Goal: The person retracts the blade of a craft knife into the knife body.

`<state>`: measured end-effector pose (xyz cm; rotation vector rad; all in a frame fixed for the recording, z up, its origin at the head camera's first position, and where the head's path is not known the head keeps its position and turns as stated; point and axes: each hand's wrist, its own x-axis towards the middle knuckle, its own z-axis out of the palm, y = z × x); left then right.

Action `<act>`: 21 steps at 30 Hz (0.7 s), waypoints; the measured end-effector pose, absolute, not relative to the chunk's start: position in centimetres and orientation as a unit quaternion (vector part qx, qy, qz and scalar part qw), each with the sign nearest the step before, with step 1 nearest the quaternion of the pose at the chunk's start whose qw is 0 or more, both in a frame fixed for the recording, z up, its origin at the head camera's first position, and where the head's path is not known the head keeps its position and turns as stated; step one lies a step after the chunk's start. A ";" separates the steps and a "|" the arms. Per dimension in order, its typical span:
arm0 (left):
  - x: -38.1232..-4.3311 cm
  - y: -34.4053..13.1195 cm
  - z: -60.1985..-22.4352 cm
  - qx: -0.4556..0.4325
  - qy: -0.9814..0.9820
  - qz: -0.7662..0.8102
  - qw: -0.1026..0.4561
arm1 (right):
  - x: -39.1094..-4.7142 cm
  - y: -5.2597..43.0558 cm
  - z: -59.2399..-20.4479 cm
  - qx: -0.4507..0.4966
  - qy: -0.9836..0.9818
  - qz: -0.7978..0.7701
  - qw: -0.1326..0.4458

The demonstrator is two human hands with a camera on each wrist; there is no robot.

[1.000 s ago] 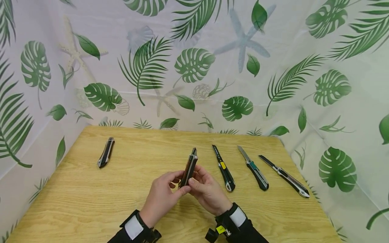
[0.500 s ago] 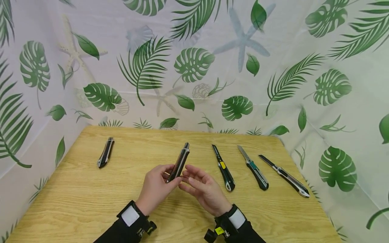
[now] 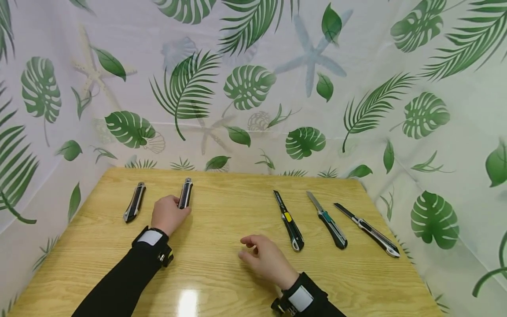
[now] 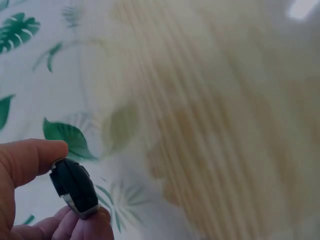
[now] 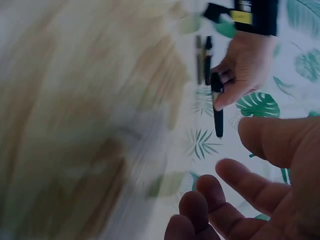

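Silver-edged cutter [image 3: 185, 193] held over the far left part of the table [image 3: 222, 198].
The left hand [image 3: 168, 214] pinches its near end between thumb and fingers — slim dark body, ridged middle, silver nose towards the table's far edge (whether it touches the wood, I can't tell from here). The right hand [image 3: 267, 259] hangs over the table's near middle, fingers loosely bent, thumb apart, gripping nothing. A similar cutter [image 3: 134, 202] lies near the table's left edge; on its right half lie a yellow-buttoned knife [image 3: 287, 218], a teal-buttoned knife [image 3: 326, 218] and, nearest the right edge, a silver-trimmed knife [image 3: 366, 229]. Wide room remains across the table's middle — leaf-printed cloth [image 3: 218, 154] rises behind its far edge.
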<state>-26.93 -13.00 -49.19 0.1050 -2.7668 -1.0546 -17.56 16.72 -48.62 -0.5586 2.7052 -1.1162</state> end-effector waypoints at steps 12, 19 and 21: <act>-29.1 -14.7 -49.9 0.067 -0.952 -0.291 0.074 | -17.3 16.8 -48.4 -0.200 0.948 -0.232 0.081; -29.1 -14.3 -49.1 0.070 -0.959 -0.270 0.044 | -17.2 17.0 -48.3 -0.209 0.945 -0.238 0.089; -29.1 -14.2 -48.9 0.070 -0.962 -0.263 0.035 | -17.2 17.1 -48.3 -0.210 0.944 -0.239 0.090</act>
